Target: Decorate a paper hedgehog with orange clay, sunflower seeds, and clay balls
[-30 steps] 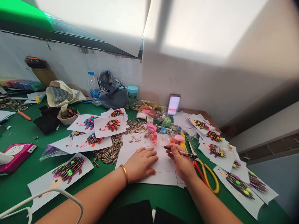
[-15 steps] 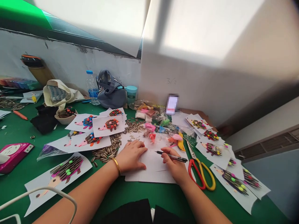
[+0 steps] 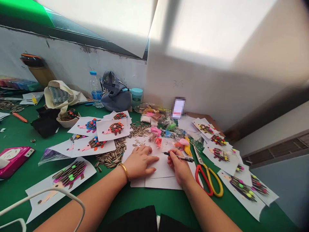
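White paper (image 3: 160, 183) lies in front of me on the green table, with a thin dark line across its lower part. My left hand (image 3: 141, 162) rests on its left side, fingers spread, holding nothing; a gold bracelet is on that wrist. On the right, my right hand (image 3: 179, 166) grips a black pen (image 3: 184, 158) between thumb and fingers, its tip pointing left above the paper. Sunflower seeds (image 3: 113, 153) are heaped left of the paper. Bagged coloured clay (image 3: 158, 142) lies just beyond it. Scissors (image 3: 209, 180) with one red and one yellow handle lie to the right.
Hedgehog pictures lie on both sides, one at the left front (image 3: 65, 180) and others at the right (image 3: 241, 190). Behind stand a water bottle (image 3: 96, 93), a grey bag (image 3: 116, 96) and a phone (image 3: 178, 108). A white cable (image 3: 60, 190) crosses the lower left.
My left hand has shifted right and slightly up over the paper, its index finger now stretched further right. My right hand and the pen have moved slightly up.
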A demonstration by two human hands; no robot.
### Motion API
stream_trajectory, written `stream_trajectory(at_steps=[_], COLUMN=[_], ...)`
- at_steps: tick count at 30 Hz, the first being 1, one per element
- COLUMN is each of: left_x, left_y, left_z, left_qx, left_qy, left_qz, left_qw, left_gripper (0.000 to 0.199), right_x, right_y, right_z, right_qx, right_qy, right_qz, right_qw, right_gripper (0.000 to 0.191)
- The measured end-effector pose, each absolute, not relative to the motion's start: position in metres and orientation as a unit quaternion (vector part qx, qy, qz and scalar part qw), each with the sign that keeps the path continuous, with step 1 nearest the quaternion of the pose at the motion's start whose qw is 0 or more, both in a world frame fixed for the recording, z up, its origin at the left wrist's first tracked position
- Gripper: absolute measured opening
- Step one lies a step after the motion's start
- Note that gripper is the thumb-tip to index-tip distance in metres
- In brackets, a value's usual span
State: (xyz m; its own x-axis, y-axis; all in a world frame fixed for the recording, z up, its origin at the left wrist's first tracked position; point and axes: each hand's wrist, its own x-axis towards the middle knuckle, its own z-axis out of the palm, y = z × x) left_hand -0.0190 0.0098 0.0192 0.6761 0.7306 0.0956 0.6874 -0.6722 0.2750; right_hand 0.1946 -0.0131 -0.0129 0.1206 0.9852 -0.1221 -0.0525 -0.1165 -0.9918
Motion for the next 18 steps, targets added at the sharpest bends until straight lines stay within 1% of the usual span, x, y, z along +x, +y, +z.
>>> stream_trajectory(at_steps=[2, 7, 9, 13, 15, 18], left_x=[-0.014, -0.019, -0.023, -0.018, -0.012, -0.008], left_y=[0.01, 0.015, 0.016, 0.013, 0.009, 0.008], left_z=[0.019, 0.027, 0.03, 0.028, 0.024, 0.019], left_qx=[0.904, 0.862, 0.867, 0.908, 0.915, 0.905], left_qy=[0.407, 0.492, 0.48, 0.393, 0.383, 0.413], left_qz=[0.1, 0.121, 0.133, 0.122, 0.103, 0.088], left_qw=[0.08, 0.01, 0.024, 0.076, 0.071, 0.054], left_gripper=[0.038, 0.037, 0.031, 0.024, 0.023, 0.027], right_x=[0.195, 0.193, 0.194, 0.194, 0.194, 0.194], right_y=[-0.013, -0.016, -0.017, -0.017, -0.017, -0.017], right_z=[-0.015, -0.014, -0.014, -0.014, -0.014, -0.013], right_qx=[-0.543, -0.548, -0.549, -0.553, -0.552, -0.556], right_qy=[-0.427, -0.442, -0.453, -0.472, -0.475, -0.482], right_qz=[0.51, 0.5, 0.494, 0.478, 0.475, 0.469], right_qw=[0.513, 0.505, 0.499, 0.493, 0.494, 0.489], right_gripper=[0.033, 0.033, 0.032, 0.033, 0.034, 0.033])
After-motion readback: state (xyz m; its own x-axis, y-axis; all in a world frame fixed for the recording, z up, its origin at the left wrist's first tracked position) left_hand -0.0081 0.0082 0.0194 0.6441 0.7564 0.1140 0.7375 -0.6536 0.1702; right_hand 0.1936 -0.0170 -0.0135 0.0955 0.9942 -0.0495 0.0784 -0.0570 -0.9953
